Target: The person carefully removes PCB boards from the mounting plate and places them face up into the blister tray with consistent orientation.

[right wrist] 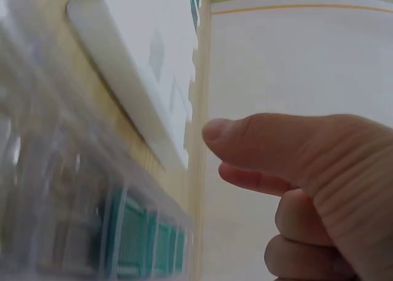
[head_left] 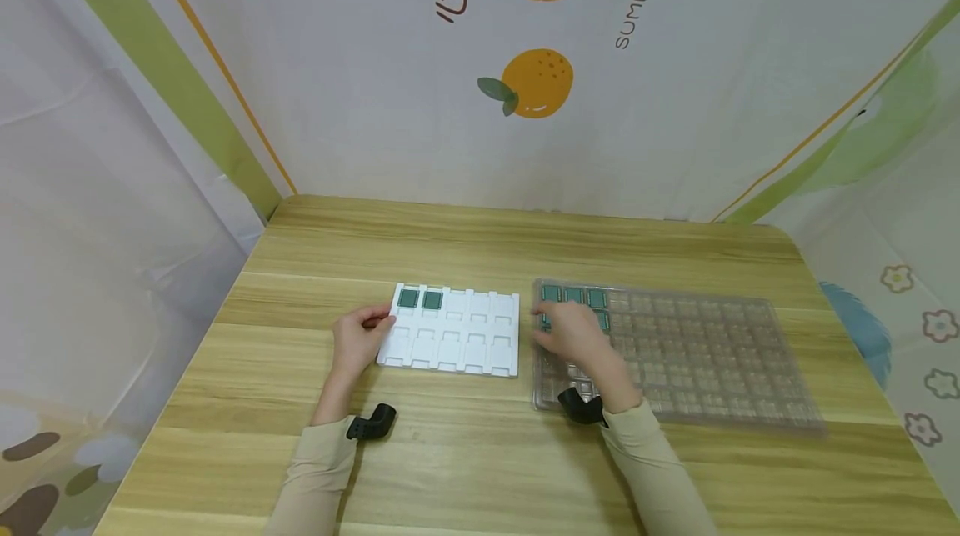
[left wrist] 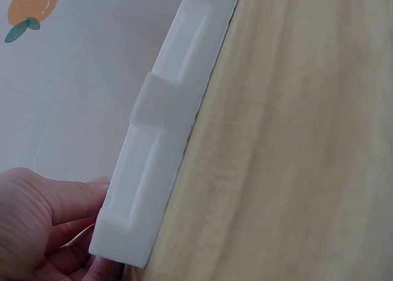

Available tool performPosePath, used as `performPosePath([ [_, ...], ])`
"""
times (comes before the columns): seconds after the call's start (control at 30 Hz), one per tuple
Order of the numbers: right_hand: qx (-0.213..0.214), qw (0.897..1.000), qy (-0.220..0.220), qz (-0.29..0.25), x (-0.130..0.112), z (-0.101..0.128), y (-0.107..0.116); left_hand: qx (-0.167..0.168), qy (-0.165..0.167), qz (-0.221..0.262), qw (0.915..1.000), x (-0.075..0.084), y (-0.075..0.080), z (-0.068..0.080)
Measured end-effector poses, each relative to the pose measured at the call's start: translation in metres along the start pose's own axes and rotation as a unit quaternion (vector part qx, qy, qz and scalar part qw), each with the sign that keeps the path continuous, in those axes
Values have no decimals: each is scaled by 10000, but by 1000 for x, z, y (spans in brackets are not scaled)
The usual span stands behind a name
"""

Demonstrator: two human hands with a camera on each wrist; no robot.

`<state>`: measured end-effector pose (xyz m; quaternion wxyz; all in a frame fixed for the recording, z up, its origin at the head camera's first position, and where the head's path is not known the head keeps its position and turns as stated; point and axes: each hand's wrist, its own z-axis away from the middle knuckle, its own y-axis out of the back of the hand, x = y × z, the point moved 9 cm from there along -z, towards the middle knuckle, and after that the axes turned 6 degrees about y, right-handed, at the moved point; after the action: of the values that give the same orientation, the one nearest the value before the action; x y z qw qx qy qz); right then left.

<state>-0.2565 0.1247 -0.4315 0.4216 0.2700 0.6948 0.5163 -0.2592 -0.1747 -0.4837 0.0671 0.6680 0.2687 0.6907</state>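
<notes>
My left hand (head_left: 362,342) grips the left edge of a white plastic tray (head_left: 448,322) between thumb and fingers, also seen in the left wrist view. Two small green square circuit boards, one at the corner (head_left: 408,298) and another beside it (head_left: 432,301), lie in the tray's far-row pockets. My right hand (head_left: 573,338) is above the left end of a clear plastic tray (head_left: 705,353), thumb and forefinger apart, other fingers curled. Nothing shows between them in the right wrist view. Several green boards (head_left: 574,294) sit in the clear tray's far left pockets, partly hidden by the hand.
Both trays lie on a wood-grain table (head_left: 465,453), a narrow gap between them. Behind the table hangs a white printed curtain (head_left: 375,102). Each wrist carries a black camera mount, one on the left (head_left: 372,423) and one on the right (head_left: 580,408).
</notes>
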Motion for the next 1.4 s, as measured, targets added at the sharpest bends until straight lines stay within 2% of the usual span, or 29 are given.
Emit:
performPosePath([
  [0.23,212,9995,216,-108,-13,-10,-4,-15,-21,5,10000,0,0,0],
  [0.63,17,9997,181,167,-31,-25,-13,-26,1,33,10000,-1,0,0],
  [0.9,42,9991,381,188,-44,-33,-15,-10,-80,62,9999,-1,0,-1],
  [1.4,84,9978,650,-30,-57,-46,-20,-22,-136,72,9999,-2,1,-2],
])
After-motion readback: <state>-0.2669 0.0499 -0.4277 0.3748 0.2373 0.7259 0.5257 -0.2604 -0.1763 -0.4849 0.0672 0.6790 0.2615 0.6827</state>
